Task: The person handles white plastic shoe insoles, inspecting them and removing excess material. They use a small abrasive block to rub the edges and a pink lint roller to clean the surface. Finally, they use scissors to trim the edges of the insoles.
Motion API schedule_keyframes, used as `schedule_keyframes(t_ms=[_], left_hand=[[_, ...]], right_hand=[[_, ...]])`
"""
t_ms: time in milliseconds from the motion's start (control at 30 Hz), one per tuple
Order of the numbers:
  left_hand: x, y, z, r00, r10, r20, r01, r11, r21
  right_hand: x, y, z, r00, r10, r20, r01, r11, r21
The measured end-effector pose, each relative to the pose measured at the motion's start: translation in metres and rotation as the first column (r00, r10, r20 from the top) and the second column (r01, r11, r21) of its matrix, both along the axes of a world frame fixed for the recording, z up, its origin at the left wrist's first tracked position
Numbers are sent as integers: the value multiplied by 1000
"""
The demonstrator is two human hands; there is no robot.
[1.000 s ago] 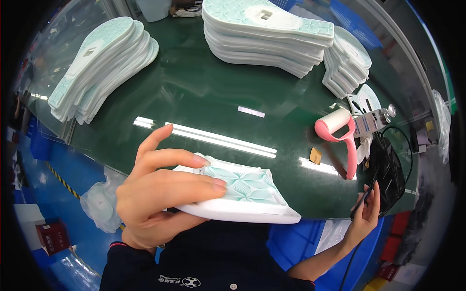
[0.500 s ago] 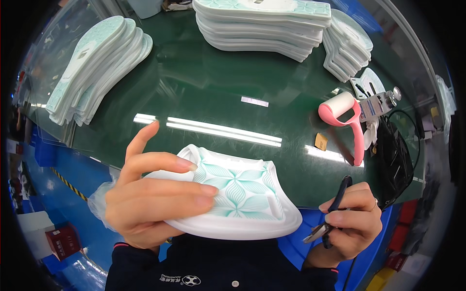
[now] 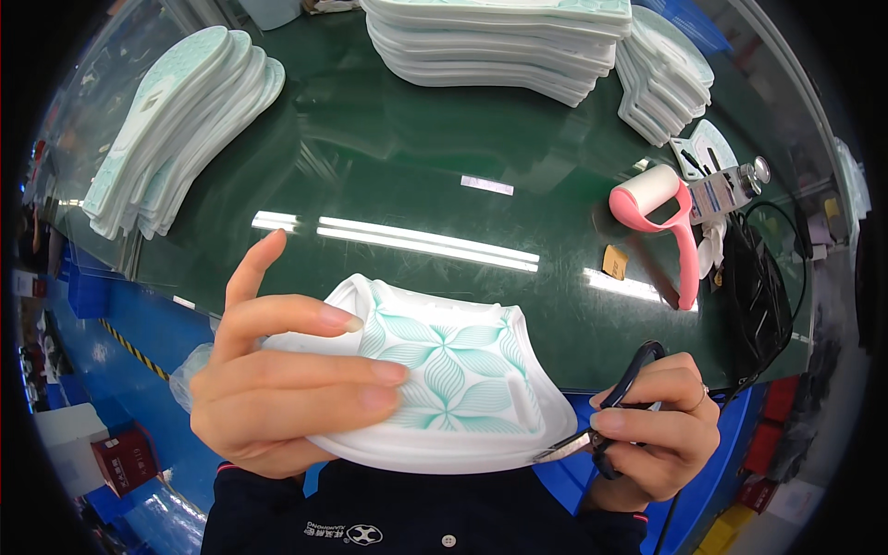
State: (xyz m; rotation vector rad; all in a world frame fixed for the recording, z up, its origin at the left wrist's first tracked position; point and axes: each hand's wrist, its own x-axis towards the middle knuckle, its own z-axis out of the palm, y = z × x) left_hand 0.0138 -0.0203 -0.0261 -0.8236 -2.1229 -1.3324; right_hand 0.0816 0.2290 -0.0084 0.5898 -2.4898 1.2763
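My left hand [image 3: 287, 388] grips a white moulded panel [image 3: 444, 365] by its left side. The panel has curved raised edges and green flower-like line patterns on its face. Several left fingers lie across that face while one finger points up, off the panel. In my right hand [image 3: 666, 425] is a pair of small scissors [image 3: 625, 379] with dark blue handles. Their metal blades reach the panel's lower right rim and seem to touch it. Whether the blades are parted cannot be made out.
Stacks of similar white panels stand at the far left [image 3: 176, 129], far middle [image 3: 490, 55] and far right [image 3: 661, 79] of the green table [image 3: 398, 176]. At the right lie a pink-handled lint roller [image 3: 684, 250], a clear bottle [image 3: 717, 196], a brown scrap [image 3: 614, 263] and a black bag [image 3: 754, 305].
My right hand has moved the scissors left, bringing their blades from beside the panel to its lower right rim. My left hand and the panel have shifted slightly left and tilted a little.
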Motion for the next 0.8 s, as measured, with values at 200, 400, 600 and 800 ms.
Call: schedule_keyframes(t_ms=[200, 400, 600, 800], left_hand=[[-1, -4, 0, 999, -44, -1, 44, 997, -58], [-3, -11, 1, 994, -107, -5, 106, 988, -114], [-7, -13, -1, 985, -172, -20, 168, 976, -142], [-6, -15, 3, 975, -220, 17, 220, 961, -166]], right_hand=[[2, 0, -2, 1000, -13, 17, 13, 1000, -18], [3, 1, -1, 1000, 4, 27, -4, 1000, -8], [4, 2, 2, 998, 15, 54, -16, 1000, 18], [5, 3, 4, 995, 60, 77, -64, 997, 38]])
